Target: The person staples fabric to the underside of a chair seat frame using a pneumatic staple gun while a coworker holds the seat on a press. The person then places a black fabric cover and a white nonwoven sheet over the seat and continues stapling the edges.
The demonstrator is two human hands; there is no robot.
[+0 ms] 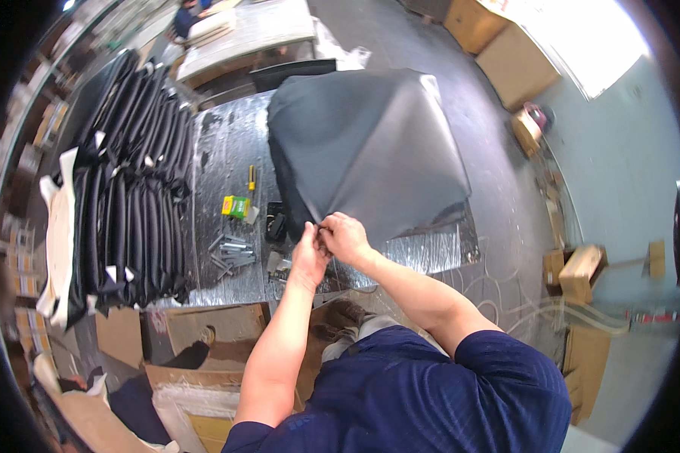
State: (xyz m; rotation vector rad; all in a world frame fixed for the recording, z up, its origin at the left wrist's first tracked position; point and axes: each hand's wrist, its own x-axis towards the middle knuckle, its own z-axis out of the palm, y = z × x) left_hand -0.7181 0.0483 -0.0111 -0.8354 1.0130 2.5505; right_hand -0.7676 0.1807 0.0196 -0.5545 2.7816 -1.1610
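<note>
A large black leather-like cover (378, 143) spreads over the right part of the work table (204, 181), with a fold line running down to its near corner. Both of my hands meet at that corner. My left hand (310, 253) is closed, its fingers pressed at the cover's edge. Just beside it, my right hand (344, 238) pinches the same corner. What lies under the cover is hidden, and the fingertips partly hide the edge between them.
Left of the cover lie a yellow-handled tool (251, 178), a yellow-green box (236, 206) and several metal staple strips (233, 251). Stacked black padded pieces (128, 226) fill the table's left side. Cardboard boxes (582, 272) and clear hoses (529, 309) lie at right. Another person (185, 19) is far off.
</note>
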